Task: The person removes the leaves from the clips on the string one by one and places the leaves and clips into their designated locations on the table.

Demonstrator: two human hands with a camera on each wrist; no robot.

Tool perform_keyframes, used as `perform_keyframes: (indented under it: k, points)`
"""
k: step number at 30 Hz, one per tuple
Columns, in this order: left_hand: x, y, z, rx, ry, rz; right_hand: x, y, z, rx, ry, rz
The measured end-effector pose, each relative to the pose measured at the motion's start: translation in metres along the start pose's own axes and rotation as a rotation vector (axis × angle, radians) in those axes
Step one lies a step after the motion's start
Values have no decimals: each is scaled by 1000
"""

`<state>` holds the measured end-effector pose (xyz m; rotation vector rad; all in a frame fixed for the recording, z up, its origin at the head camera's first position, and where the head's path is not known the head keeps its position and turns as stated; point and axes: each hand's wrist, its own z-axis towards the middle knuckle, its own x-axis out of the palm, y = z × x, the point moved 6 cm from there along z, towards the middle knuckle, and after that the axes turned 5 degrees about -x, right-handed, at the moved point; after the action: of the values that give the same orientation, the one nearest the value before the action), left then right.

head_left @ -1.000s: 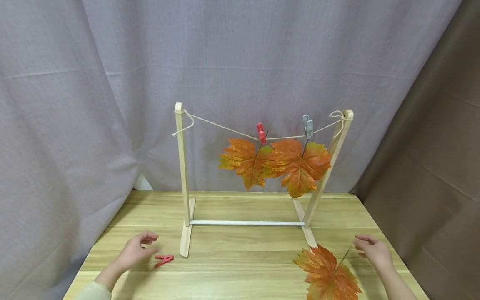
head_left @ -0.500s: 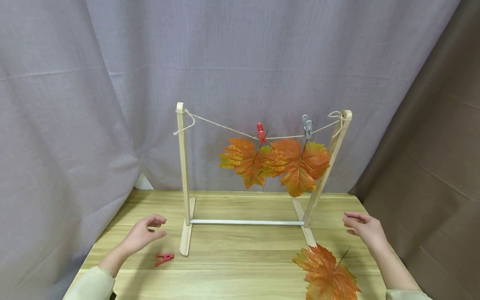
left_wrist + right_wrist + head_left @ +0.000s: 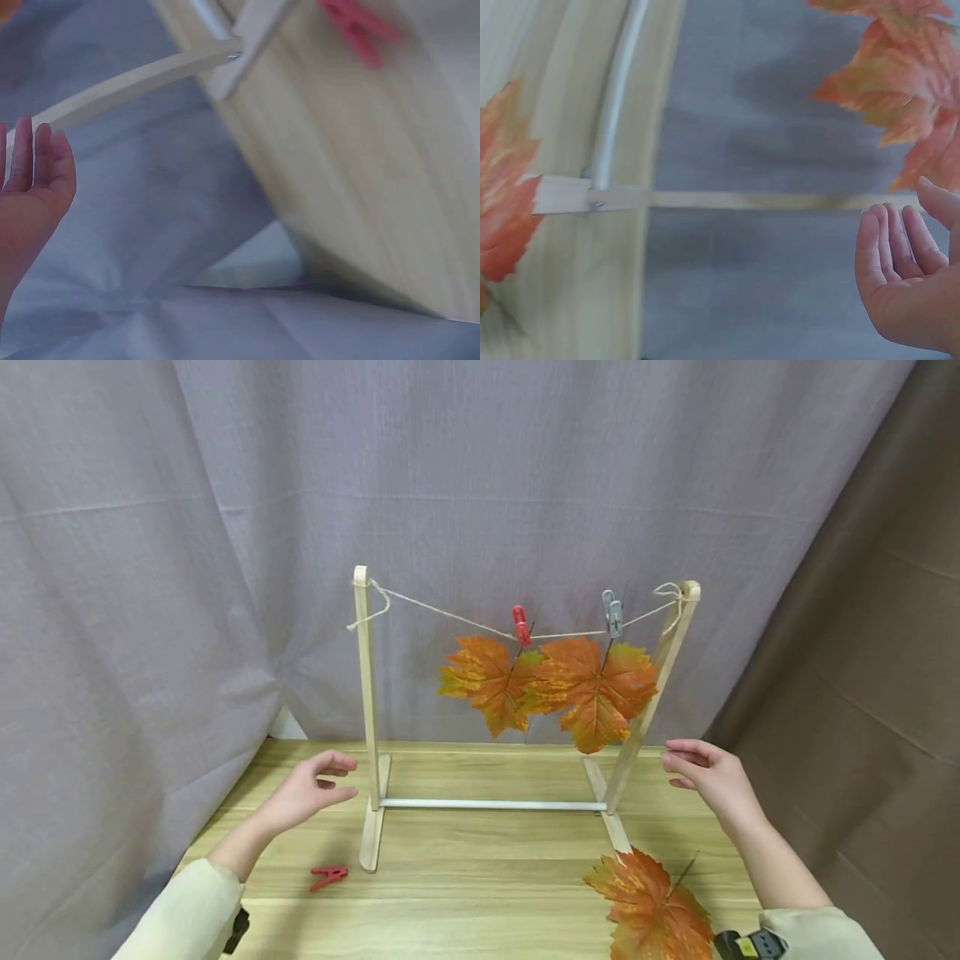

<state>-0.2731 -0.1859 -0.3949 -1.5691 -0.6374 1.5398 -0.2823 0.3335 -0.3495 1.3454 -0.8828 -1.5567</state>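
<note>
My left hand [image 3: 311,789] is raised beside the left post of a wooden stand [image 3: 367,693], fingers relaxed and holding nothing. Level with it, my right hand [image 3: 712,777] hovers to the right of the other post, also without anything in its loosely bent fingers. From the stand's string [image 3: 442,612] hang two orange artificial maple leaves: one leaf [image 3: 491,681] under a red clothespin [image 3: 521,625], the other leaf [image 3: 598,693] under a grey clothespin [image 3: 613,614]. A third maple leaf [image 3: 652,906] lies on the table near the right foot. Another red clothespin [image 3: 328,877] lies left of the stand.
The stand's white crossbar [image 3: 491,804] runs low between its two feet on the wooden table [image 3: 465,893]. A grey curtain [image 3: 480,460] hangs behind, and a brown curtain [image 3: 862,735] closes off the right side.
Both hands have risen and moved forward and inward towards the posts. The right hand has come away from the stem of the leaf on the table, which stays there.
</note>
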Motion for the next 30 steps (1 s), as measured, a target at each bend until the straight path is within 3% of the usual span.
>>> perform_keyframes:
  k: [8,18,30]
  points:
    - [-5,-37,14,75,-20,-25,13,31,11,-53,30,-18]
    - [-9,-74,33,116,-19,-13,31,57,22,-78,51,-55]
    - [-5,-121,50,153,39,-33,55,84,33,-119,88,-6]
